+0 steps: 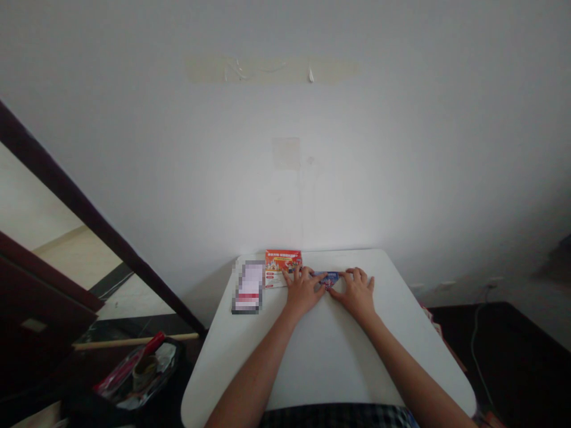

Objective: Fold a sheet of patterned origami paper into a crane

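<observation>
Pressing a blue printed paper (327,278) near the white table's (330,351) far edge, the left hand (303,291) and right hand (358,292) have fingers spread; the left also touches a red-and-white printed leaflet (284,261). A pixelated phone (250,288) lies toward the far-left corner.

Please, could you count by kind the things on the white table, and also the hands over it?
Phone (blurred): 1
Red-and-white printed sheet: 1
Blue printed paper: 1
Hands (left hand, right hand): 2
Total: 5
</observation>
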Demonstrator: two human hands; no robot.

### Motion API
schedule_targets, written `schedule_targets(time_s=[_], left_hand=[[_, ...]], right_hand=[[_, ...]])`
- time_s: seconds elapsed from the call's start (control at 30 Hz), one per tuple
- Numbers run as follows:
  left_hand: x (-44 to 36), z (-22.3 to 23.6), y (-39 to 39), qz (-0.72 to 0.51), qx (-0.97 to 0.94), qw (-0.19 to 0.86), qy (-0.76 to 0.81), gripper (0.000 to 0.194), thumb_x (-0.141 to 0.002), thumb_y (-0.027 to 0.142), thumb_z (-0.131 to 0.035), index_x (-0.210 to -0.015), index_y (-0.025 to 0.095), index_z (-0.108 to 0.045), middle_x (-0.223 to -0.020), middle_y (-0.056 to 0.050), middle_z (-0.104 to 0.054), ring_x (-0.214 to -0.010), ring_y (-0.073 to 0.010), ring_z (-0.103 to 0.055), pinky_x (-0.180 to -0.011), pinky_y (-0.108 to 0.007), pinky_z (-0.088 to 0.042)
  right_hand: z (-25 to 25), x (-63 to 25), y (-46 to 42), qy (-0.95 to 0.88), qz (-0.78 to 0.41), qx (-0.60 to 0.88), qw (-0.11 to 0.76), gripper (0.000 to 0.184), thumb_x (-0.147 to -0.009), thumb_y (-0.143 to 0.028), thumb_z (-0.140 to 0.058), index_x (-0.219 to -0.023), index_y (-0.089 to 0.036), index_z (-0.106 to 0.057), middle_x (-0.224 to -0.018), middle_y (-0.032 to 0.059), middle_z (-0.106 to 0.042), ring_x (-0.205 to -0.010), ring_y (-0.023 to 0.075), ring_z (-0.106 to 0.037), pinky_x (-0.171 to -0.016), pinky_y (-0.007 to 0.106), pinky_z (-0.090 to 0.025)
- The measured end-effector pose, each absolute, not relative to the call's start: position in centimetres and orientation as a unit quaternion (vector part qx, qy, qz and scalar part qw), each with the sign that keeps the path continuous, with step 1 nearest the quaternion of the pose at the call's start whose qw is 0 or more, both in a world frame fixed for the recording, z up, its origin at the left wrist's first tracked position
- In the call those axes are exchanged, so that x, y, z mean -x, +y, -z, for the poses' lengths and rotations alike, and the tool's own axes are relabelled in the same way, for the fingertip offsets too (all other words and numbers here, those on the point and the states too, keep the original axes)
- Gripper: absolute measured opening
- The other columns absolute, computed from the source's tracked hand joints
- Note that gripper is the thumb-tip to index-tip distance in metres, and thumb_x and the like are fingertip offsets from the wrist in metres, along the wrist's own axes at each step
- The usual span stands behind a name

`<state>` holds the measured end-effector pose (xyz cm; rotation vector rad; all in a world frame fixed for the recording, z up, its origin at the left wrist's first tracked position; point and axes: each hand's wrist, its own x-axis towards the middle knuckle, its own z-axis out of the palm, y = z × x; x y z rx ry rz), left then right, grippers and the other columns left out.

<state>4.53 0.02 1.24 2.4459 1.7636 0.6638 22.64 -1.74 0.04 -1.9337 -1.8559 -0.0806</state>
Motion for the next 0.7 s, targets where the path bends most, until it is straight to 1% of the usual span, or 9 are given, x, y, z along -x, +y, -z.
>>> schedule_targets(time_s=[0.13, 0.23, 0.3, 0.4, 0.5, 0.6, 0.7], left_hand=[[-4.54, -1.23, 0.00, -0.219, -0.793, 0.017, 0.568, 0.040, -0.089, 0.055, -0.058, -0.128, 0.055, -0.057, -0.124, -0.001, -0.055, -0.130, -0.0327, -0.035, -0.109, -0.078, 0.004], [-4.51, -1.12, 0.04, -0.222, -0.796, 0.020, 0.563, 0.040, -0.089, 0.055, -0.058, -0.129, 0.055, -0.057, -0.125, -0.001, -0.055, -0.130, -0.0325, -0.035, -0.109, -0.079, 0.002], [-4.47, -1.04, 0.09, -0.220, -0.796, 0.023, 0.564, 0.040, -0.089, 0.055, -0.058, -0.129, 0.054, -0.057, -0.126, -0.001, -0.055, -0.131, -0.0324, -0.034, -0.110, -0.079, 0.002], [-4.42, -0.96, 0.14, -0.218, -0.795, 0.025, 0.565, 0.040, -0.089, 0.055, -0.058, -0.128, 0.054, -0.058, -0.125, -0.001, -0.055, -0.132, -0.0326, -0.033, -0.110, -0.078, 0.003], [-4.41, -0.92, 0.11, -0.220, -0.795, 0.020, 0.565, 0.039, -0.089, 0.056, -0.056, -0.128, 0.054, -0.058, -0.125, -0.001, -0.055, -0.132, -0.0329, -0.033, -0.110, -0.078, 0.003], [-4.44, -0.93, 0.05, -0.220, -0.795, 0.015, 0.566, 0.038, -0.089, 0.057, -0.056, -0.127, 0.054, -0.059, -0.125, -0.001, -0.055, -0.132, -0.0329, -0.033, -0.110, -0.078, 0.003], [-4.48, -0.97, 0.01, -0.218, -0.793, 0.018, 0.569, 0.038, -0.089, 0.057, -0.056, -0.127, 0.053, -0.059, -0.125, -0.001, -0.055, -0.134, -0.0333, -0.031, -0.110, -0.078, 0.003]], right_hand=[[0.45, -22.73, -1.67, -0.677, 0.029, 0.701, 0.223, 0.060, -0.080, -0.063, -0.061, -0.125, -0.024, -0.060, -0.132, 0.0137, -0.053, -0.135, 0.0346, -0.034, -0.110, 0.066, -0.017], [0.88, -22.91, -1.58, -0.680, 0.031, 0.694, 0.233, 0.062, -0.081, -0.066, -0.057, -0.127, -0.024, -0.058, -0.133, 0.0135, -0.052, -0.135, 0.0340, -0.034, -0.110, 0.067, -0.018], [0.99, -23.11, -1.47, -0.682, 0.028, 0.690, 0.242, 0.059, -0.083, -0.065, -0.055, -0.127, -0.025, -0.059, -0.132, 0.0128, -0.053, -0.134, 0.0337, -0.035, -0.110, 0.067, -0.020], [0.84, -23.43, -1.24, -0.676, 0.011, 0.692, 0.253, 0.048, -0.087, -0.061, -0.052, -0.120, -0.029, -0.064, -0.128, 0.0103, -0.055, -0.132, 0.0330, -0.037, -0.110, 0.067, -0.021], [0.59, -23.52, -1.06, -0.664, -0.007, 0.700, 0.263, 0.039, -0.089, -0.055, -0.053, -0.115, -0.031, -0.067, -0.125, 0.0082, -0.056, -0.129, 0.0313, -0.039, -0.111, 0.065, -0.020], [0.44, -23.27, -1.05, -0.653, -0.004, 0.709, 0.268, 0.036, -0.088, -0.051, -0.056, -0.114, -0.029, -0.067, -0.124, 0.0084, -0.057, -0.128, 0.0310, -0.039, -0.112, 0.062, -0.019], [0.28, -22.93, -1.18, -0.648, 0.007, 0.714, 0.265, 0.038, -0.085, -0.051, -0.060, -0.114, -0.028, -0.066, -0.124, 0.0090, -0.057, -0.128, 0.0321, -0.039, -0.112, 0.062, -0.018]])
